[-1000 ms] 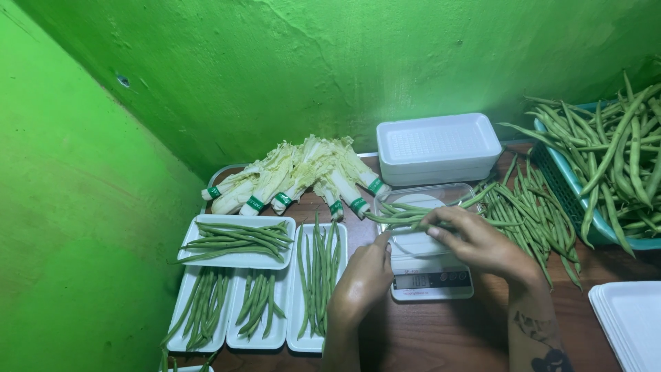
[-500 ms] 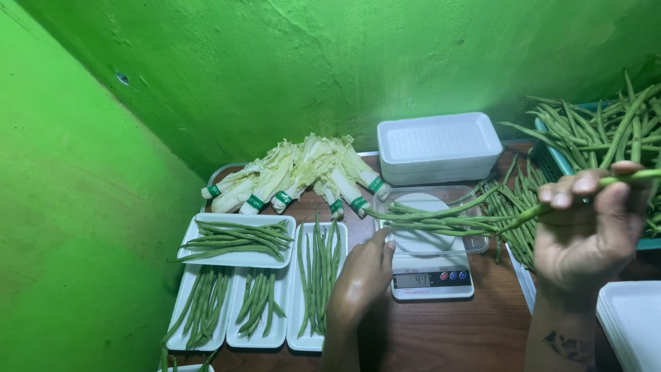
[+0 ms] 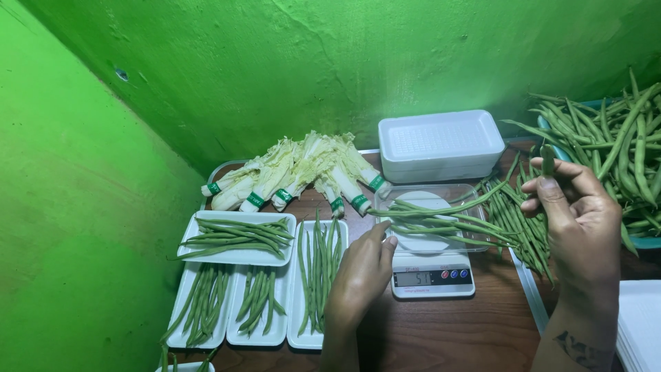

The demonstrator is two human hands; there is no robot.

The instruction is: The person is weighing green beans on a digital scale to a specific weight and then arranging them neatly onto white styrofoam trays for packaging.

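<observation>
- While the right hand (image 3: pixel 582 220) pinches one green bean (image 3: pixel 547 160) upright above the loose bean pile (image 3: pixel 513 220), its fingers are closed on it.
- The left hand (image 3: pixel 361 275), fingers loosely open and empty, steadies the beans on the scale (image 3: pixel 432 279), where they lie across the clear tray (image 3: pixel 475 196).
- Filled white trays (image 3: pixel 237 238) sit at the bench's left.

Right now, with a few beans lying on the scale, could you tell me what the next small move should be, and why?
Probably lower the right hand and lay its single green bean with the beans on the scale. That hand hangs raised beside the scale, the bean pinched upright, while the left hand rests at the beans' ends.
</observation>
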